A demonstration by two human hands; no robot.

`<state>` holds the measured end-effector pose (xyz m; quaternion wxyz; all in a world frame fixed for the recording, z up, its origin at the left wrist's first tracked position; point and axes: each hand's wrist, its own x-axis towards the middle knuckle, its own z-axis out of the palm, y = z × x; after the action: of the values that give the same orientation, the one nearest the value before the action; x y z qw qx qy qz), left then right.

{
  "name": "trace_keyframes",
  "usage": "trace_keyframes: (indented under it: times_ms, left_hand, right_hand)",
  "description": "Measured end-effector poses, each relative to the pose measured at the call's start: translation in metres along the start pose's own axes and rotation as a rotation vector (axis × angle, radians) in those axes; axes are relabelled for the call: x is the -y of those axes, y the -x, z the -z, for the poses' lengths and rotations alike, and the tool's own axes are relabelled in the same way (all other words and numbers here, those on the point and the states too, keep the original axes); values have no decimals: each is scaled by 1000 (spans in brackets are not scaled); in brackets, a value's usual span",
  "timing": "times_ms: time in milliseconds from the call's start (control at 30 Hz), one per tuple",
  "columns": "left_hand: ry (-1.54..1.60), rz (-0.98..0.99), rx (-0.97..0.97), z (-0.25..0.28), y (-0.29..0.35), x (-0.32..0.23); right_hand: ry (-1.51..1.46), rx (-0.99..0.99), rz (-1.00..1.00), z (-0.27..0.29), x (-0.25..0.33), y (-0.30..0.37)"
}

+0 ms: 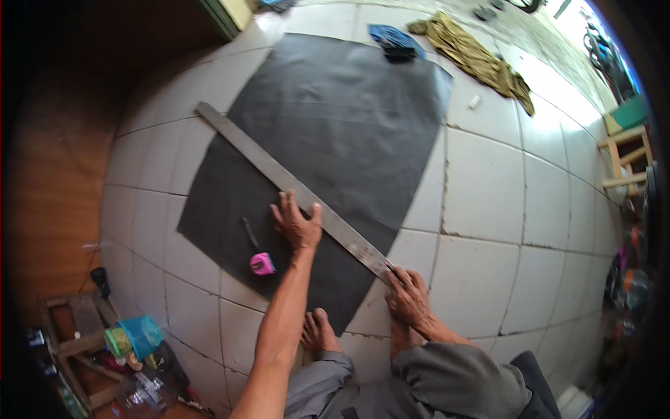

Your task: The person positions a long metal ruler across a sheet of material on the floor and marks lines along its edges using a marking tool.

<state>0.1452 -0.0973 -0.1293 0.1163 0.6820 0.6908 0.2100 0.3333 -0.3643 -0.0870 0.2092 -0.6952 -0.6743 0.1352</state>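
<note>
Black sheet [335,126], grey straightedge [335,225], pink tape measure [262,264], white tiles [481,185]

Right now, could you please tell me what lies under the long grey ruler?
The black sheet lies under most of the ruler, whose far end reaches over floor tiles; anything directly beneath is covered.

A dark sheet [349,119] lies on the pale tiled floor [481,188], with a long metal straightedge [269,167] slanting across it from far left to near right. The left hand [300,225] presses near its middle, fingers spread; the right hand [408,297] curls at its near right end, its grip unclear. Left of the left hand, a pink tape measure [262,264] lies near a slim dark tool [249,234]. An olive cloth [478,56] lies far right.
</note>
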Motion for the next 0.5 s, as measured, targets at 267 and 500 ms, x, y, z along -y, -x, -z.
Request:
trace_keyframes:
  times_ms: [267, 500]
  left_hand:
    - [-49, 154, -2, -11, -51, -10]
    - [-41, 206, 28, -9, -80, 1]
  right_hand:
    - [44, -46, 42, -6, -3, 10]
    - [54, -40, 35, -4, -6, 11]
